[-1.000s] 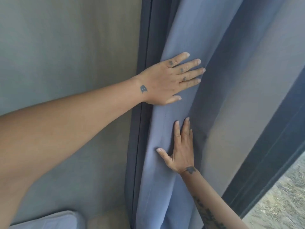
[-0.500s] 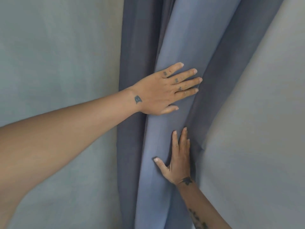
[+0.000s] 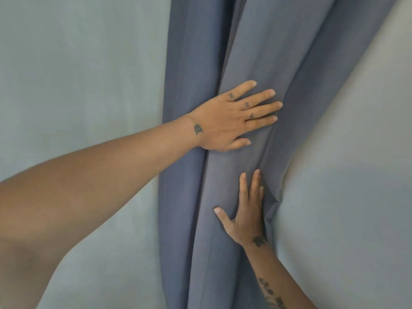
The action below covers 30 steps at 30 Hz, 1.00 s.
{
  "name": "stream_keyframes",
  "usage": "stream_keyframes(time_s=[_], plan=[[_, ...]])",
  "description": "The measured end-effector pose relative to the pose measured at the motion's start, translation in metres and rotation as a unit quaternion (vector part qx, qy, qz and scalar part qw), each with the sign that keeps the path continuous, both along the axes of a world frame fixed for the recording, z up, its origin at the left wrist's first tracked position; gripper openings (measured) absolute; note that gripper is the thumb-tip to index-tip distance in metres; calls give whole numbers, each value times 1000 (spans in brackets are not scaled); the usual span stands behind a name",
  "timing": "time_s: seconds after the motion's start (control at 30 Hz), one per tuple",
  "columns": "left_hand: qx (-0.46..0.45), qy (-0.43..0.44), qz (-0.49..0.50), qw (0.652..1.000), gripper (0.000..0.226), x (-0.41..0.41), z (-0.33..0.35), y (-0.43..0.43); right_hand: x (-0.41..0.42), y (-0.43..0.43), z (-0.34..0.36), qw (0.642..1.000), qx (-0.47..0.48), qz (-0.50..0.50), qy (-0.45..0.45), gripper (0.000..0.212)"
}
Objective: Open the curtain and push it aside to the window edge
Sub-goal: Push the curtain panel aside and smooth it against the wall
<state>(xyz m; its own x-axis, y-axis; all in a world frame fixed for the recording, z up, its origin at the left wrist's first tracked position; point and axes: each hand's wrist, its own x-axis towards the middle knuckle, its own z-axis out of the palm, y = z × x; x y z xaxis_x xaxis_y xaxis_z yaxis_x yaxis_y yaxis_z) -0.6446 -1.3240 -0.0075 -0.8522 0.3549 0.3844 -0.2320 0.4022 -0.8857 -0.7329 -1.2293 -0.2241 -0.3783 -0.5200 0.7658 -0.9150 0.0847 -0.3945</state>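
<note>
Blue-grey cloth: the curtain (image 3: pixel 234 52) hangs bunched into tall folds down the middle of the view, between two pale surfaces.
Left forearm: bare, it comes in from the lower left edge and crosses the pale wall (image 3: pixel 78 74) toward the folds.
Right forearm: bare and tattooed, it rises from the bottom edge, right of centre.
Right hand (image 3: pixel 244 221): flat on the cloth, fingers together and pointing up, thumb spread out to the left; the outer fingers are tucked into the deep crease at the bundle's right edge. It grips nothing; the palm only presses.
Left hand (image 3: pixel 225 126): higher up the bundle, laid flat across the folds, fingers straight, slightly fanned and pointing right, thumb lying along the lower side. Also spread wide, pressing and not closing on the fabric.
Hands: apart, the left above the right, both on the same broad fold.
Left edge of the bundle: a darker fold lies against the wall.
Right edge: a pale grey sheet (image 3: pixel 345 186) spreads away to the right, smooth and slightly bulging; whether it is lining or another layer I cannot tell.
Texture: matte woven cloth, long straight pleats, a stitched seam running down the lower fold.
</note>
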Motion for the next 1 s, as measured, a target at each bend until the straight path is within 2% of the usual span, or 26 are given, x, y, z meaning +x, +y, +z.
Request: stream_keyframes(time_s=[0.33,0.57,0.83,0.93,1.0], plan=[[4,6,30,1000,64,-27,6,-50,-32,-50,6,999,-2,39,-9,94],[30,-11,48,998,65,-27,7,-50,-30,-46,7,999,29,34,-4,95],[64,-12,70,995,69,2,0,-14,-2,21,-11,982,188,5,8,103],[69,-24,62,995,69,16,-13,11,19,63,-26,958,283,12,-35,104],[84,-49,56,994,68,26,-30,30,35,96,-28,930,359,24,-80,101]])
